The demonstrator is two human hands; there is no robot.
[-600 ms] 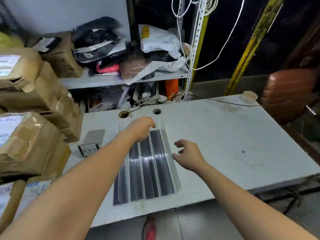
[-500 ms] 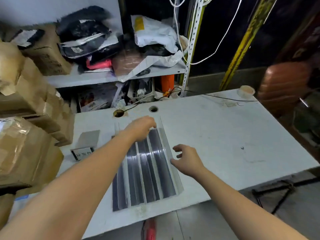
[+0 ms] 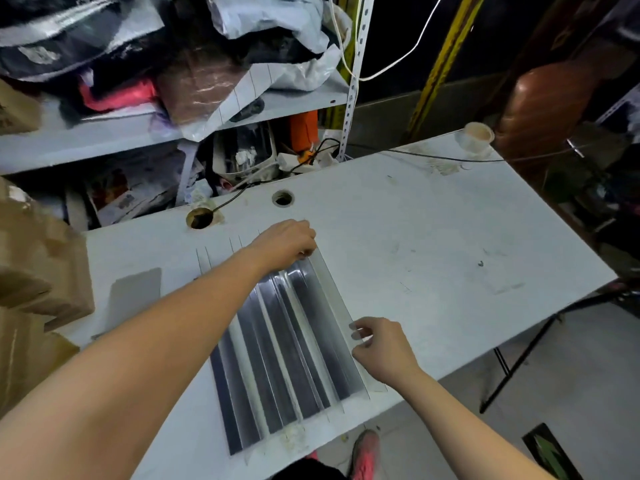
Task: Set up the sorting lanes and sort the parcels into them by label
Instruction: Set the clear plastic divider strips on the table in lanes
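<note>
A set of clear plastic lane dividers (image 3: 287,344) lies flat on the white table (image 3: 433,244), its long channels running from near the front edge toward the back. My left hand (image 3: 287,242) grips the far end of the rightmost strip, fingers curled over it. At the strip's right edge, near the middle of its length, my right hand (image 3: 377,344) pinches the clear plastic with curled fingers. Brown cardboard parcels (image 3: 38,271) are stacked at the left edge of the table.
A grey card (image 3: 135,292) lies left of the dividers. Two round cable holes (image 3: 199,218) are in the table's back part. A roll of tape (image 3: 476,136) sits at the far right corner. Shelves behind hold bagged parcels (image 3: 194,57). My shoe shows below the front edge.
The view has tilted down and closer. My right hand has moved left onto the right edge of the dividers and now pinches it. My left hand stays at the far end.
</note>
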